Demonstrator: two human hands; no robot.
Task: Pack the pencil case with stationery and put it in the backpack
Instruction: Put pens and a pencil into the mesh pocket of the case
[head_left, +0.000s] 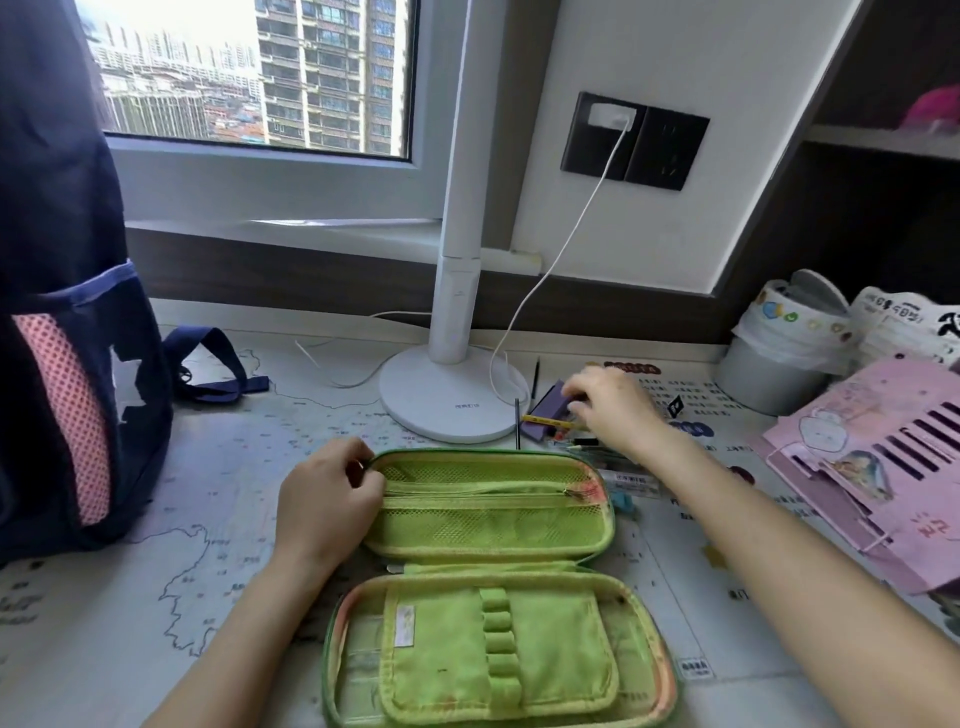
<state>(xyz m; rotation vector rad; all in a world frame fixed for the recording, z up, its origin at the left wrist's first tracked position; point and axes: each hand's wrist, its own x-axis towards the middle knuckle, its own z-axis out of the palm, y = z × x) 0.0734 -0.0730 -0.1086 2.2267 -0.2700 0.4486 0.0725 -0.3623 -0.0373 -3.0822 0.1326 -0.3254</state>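
Gripping left hand (330, 499): fingers curled, pinching the rim at the left end of the pencil case's (498, 597) far half, centre of the frame.
Right hand (608, 405): stretched out right of centre, fingers bent down over the stationery pile (550, 421), fingertips at a purple block (545, 408); true hold or mere touch impossible to tell.
Pencil case: green, lying wide open on the counter (208, 467), lower centre; mesh pockets and a zip in the far half, a row of elastic loops in the near half.
Stationery pile: just above the pencil case's right end, beside the lamp base; purple block, yellow pencil (543, 419) across it, thin dark pen (518, 423) to its left, more pieces partly hidden under the right forearm.
Backpack (67, 364): navy with a pink mesh side pocket, upright at the left edge, well apart from the pencil case; strap lying on the counter.
Lamp (447, 400): white, round base just above the pencil case, stem rising to the top edge.
Cable (563, 249): white, running from a dark wall socket (634, 140), upper right, down towards the lamp base.
Bin (769, 374): grey with a white liner, right side.
Pink organiser (883, 467): tilted at the right edge.
Counter: pale, printed with a map.
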